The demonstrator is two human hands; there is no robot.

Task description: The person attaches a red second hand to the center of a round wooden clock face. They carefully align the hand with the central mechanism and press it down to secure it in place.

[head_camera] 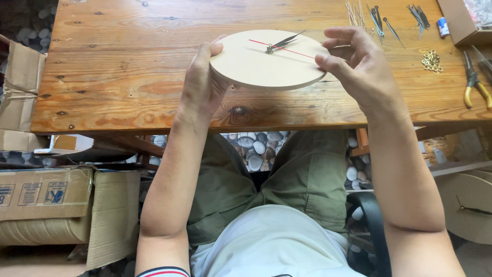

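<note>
Hands frame a round, pale wooden clock face [266, 61] held just above the far half of a knotty, orange-brown plank table [128, 66], tilted slightly toward the camera. The left hand [202, 84] grips the disc's left rim, thumb lying over the top surface and the other fingers hidden beneath. The right hand [359, 66] sits at the opposite rim, its fingers curled; the forefinger and thumb are pinched close together right at the edge, where the tip of the thin red second hand [282, 47] ends, though whether they actually pinch that tip or only the rim I cannot tell. The red needle's long axis runs left to right across the disc, from upper left through the small brass centre hub [269, 50] toward the right hand, so the right hand is clearly the nearer one to it. Dark metal clock hands [287, 40] point up and to the right from the same hub (they overlap, so their number is unclear). On the table's far right lie spare dark metal clock hands [379, 20], a heap of small brass washers [432, 60], and yellow-handled pliers [474, 87], all well apart from the disc. Cardboard boxes [46, 205] stand on the floor at left.
</note>
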